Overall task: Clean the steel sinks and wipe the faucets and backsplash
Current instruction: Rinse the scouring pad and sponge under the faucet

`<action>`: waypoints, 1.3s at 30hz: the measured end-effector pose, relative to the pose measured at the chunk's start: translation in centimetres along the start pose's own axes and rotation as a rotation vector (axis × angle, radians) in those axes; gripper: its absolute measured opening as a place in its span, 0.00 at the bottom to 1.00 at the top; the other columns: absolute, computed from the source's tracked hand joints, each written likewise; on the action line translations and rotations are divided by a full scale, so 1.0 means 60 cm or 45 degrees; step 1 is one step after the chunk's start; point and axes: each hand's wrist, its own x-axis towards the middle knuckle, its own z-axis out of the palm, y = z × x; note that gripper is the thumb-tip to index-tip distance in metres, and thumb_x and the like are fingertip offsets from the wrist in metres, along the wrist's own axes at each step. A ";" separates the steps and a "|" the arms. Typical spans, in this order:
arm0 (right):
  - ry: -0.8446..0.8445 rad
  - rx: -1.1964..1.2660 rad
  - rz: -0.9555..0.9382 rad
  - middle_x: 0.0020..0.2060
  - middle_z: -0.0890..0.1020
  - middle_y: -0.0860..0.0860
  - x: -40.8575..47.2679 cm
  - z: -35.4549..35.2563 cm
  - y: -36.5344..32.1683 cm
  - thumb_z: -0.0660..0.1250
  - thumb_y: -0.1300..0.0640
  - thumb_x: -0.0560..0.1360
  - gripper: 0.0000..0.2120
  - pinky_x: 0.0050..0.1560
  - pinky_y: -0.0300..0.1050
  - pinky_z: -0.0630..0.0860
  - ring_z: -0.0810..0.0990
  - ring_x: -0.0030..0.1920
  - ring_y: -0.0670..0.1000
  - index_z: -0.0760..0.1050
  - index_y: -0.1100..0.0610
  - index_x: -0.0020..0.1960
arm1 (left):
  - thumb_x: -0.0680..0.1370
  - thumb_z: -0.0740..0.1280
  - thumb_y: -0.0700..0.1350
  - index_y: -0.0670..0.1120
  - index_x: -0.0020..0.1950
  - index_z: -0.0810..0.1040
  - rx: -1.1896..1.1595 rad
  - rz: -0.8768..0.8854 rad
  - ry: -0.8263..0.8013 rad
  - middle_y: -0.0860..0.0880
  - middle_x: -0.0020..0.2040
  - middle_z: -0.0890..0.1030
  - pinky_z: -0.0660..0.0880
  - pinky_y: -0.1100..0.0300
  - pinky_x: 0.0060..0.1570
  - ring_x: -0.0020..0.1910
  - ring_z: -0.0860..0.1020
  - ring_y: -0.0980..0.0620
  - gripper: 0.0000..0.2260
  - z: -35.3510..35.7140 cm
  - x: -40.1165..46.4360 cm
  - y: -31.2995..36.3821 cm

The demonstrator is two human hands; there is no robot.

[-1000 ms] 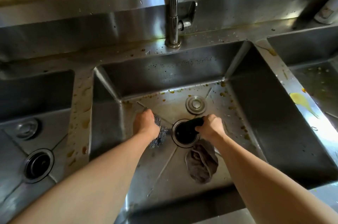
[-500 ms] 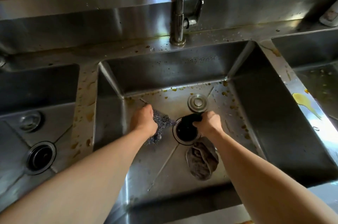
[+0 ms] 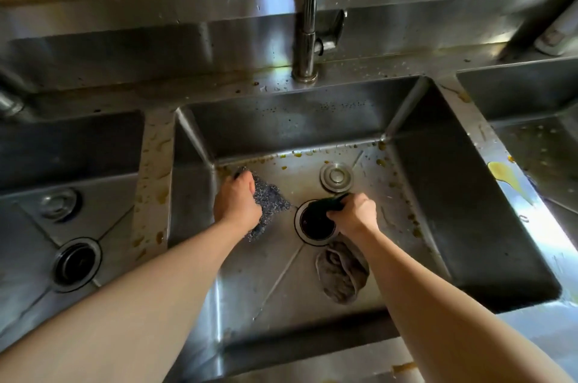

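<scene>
The middle sink (image 3: pixel 453 210) fills the centre of the frame, its floor and back edge spotted with yellow-brown drips. On that floor, left of centre, the left hand (image 3: pixel 236 202) has its fingers curled over a wad of steel wool (image 3: pixel 269 198) and presses it down near the basin's back-left corner. Just right of it, the right hand (image 3: pixel 355 213) grips a dark green scouring pad (image 3: pixel 325 202) at the far rim of the open drain (image 3: pixel 316 221). A crumpled grey cloth (image 3: pixel 342 276) lies on the floor touching the near side of the drain, partly under the right forearm. A round metal stopper (image 3: pixel 337 177) sits just behind the drain.

Against the frames from a second ago, the left hand and steel wool have shifted toward the back-left corner, away from the drain; the right hand, cloth and stopper lie as before.

No writing or brand can be read anywhere.

The faucet (image 3: pixel 308 22) rises from the back ledge at upper centre, in front of the steel backsplash (image 3: pixel 156 26). A left sink (image 3: pixel 103 204) with its own drain lies across a spattered divider; a right sink (image 3: pixel 538 145) shows at the right edge, with a yellow puddle (image 3: pixel 503 173) on the rim between. The right half of the middle basin's floor is open.
</scene>
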 end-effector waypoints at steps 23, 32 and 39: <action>-0.147 -0.081 -0.167 0.53 0.82 0.56 -0.045 -0.046 -0.012 0.73 0.54 0.71 0.17 0.48 0.39 0.73 0.80 0.54 0.53 0.80 0.58 0.59 | 0.70 0.74 0.39 0.49 0.38 0.67 -0.162 -0.112 0.043 0.46 0.44 0.77 0.69 0.61 0.38 0.42 0.76 0.45 0.15 -0.035 -0.046 0.003; -0.141 0.189 -0.260 0.54 0.81 0.55 -0.093 -0.101 -0.088 0.69 0.66 0.71 0.17 0.51 0.39 0.74 0.79 0.54 0.53 0.80 0.56 0.58 | 0.74 0.71 0.42 0.48 0.42 0.70 -0.385 -0.208 0.079 0.52 0.37 0.73 0.71 0.59 0.40 0.41 0.75 0.47 0.10 -0.128 -0.073 0.044; -0.195 0.535 -0.276 0.55 0.79 0.59 -0.120 -0.145 -0.172 0.64 0.67 0.75 0.13 0.49 0.44 0.73 0.77 0.52 0.55 0.79 0.61 0.58 | 0.75 0.69 0.37 0.48 0.47 0.73 -0.668 -0.261 0.178 0.49 0.44 0.75 0.68 0.65 0.32 0.37 0.71 0.54 0.08 -0.219 -0.091 0.048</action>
